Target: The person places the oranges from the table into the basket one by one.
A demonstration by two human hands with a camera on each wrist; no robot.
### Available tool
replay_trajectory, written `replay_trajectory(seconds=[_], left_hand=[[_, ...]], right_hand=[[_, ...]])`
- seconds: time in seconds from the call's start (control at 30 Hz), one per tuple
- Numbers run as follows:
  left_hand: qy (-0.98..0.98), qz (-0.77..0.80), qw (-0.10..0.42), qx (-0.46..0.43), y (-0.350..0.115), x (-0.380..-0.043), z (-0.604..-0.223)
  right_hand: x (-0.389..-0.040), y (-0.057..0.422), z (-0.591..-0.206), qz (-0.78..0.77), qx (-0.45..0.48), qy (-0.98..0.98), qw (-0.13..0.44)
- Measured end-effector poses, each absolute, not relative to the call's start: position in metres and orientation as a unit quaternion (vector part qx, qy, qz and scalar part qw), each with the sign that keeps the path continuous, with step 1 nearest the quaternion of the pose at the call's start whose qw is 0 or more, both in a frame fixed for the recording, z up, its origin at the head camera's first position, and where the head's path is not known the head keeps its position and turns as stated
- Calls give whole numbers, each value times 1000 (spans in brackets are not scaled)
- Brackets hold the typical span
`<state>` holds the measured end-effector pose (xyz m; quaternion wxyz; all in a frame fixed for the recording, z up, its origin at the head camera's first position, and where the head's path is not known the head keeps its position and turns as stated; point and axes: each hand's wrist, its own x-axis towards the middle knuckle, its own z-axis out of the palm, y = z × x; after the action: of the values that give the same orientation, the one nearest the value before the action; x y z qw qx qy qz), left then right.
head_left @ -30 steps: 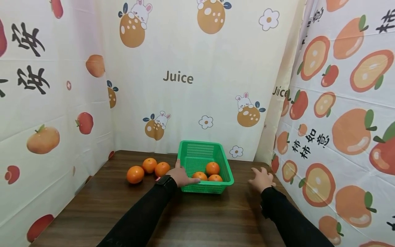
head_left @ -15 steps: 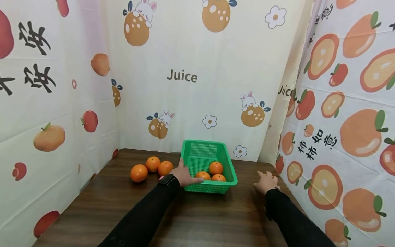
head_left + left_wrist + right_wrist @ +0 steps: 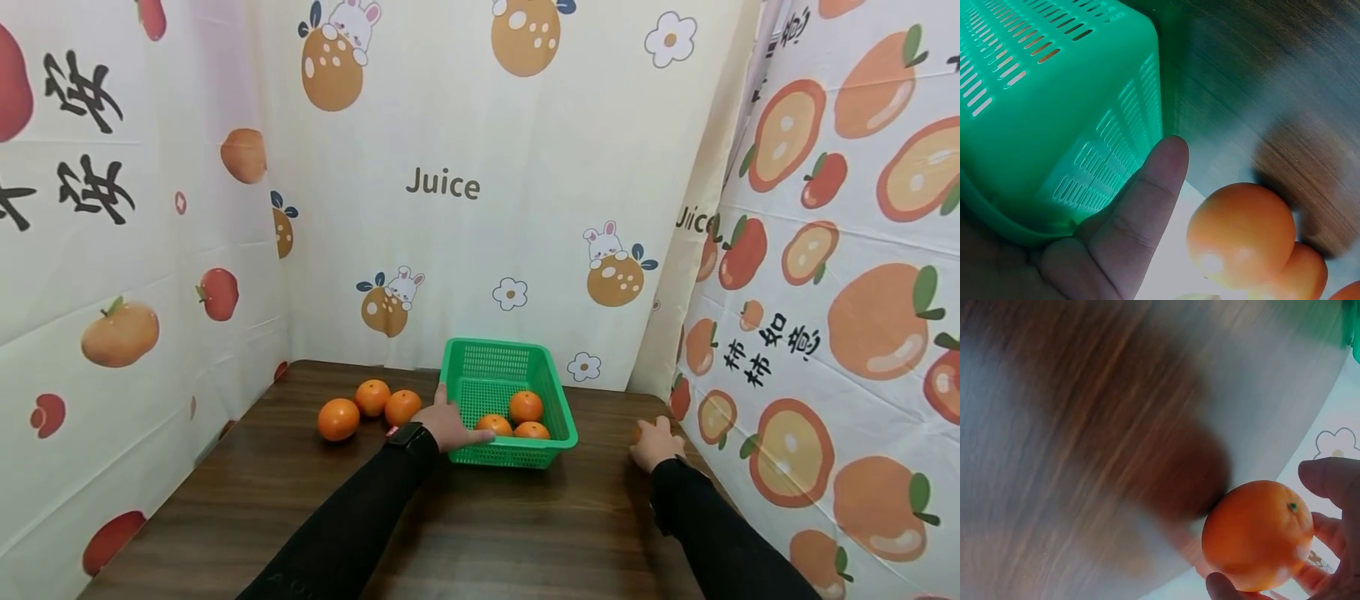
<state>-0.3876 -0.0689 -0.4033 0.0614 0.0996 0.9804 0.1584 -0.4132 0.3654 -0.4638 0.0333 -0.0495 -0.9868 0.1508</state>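
Note:
My left hand rests at the near left corner of a green plastic basket, thumb laid along the front rim. In the left wrist view one finger runs straight along the outside of the basket wall. Three oranges lie inside, towards the front. At the right of the table my right hand holds another orange, its green stem end showing in the right wrist view. The thumb is at one side of this orange and several fingers curl behind it; the head view mostly hides it.
Three more oranges sit on the dark wooden table left of the basket, close by my left hand. Fruit-printed cloths hang behind the table and along both sides, the right one close to my right hand.
My right hand has moved slightly right and its spread fingers have drawn in around an orange. The left hand stays at the basket corner. The head view has shifted a little.

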Motion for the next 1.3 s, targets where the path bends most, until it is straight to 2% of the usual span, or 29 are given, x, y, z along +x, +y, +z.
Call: replay_trajectory(seconds=[0.2,0.5,1.07,1.3], left_hand=[[981,154,66,103,-68,-388,-405],[981,161,59,95,-70,-389,-395],[983,149,62,92,-69,-391,-403],[982,150,67,96,-65,-394,-407]], right_hand=[[-410,366,-472,133,-11,-990,47],[-416,356,-471,139,24,-990,31],[-409,325,-480,140,51,-989,20],[-392,311,-476,142,38,-989,11]])
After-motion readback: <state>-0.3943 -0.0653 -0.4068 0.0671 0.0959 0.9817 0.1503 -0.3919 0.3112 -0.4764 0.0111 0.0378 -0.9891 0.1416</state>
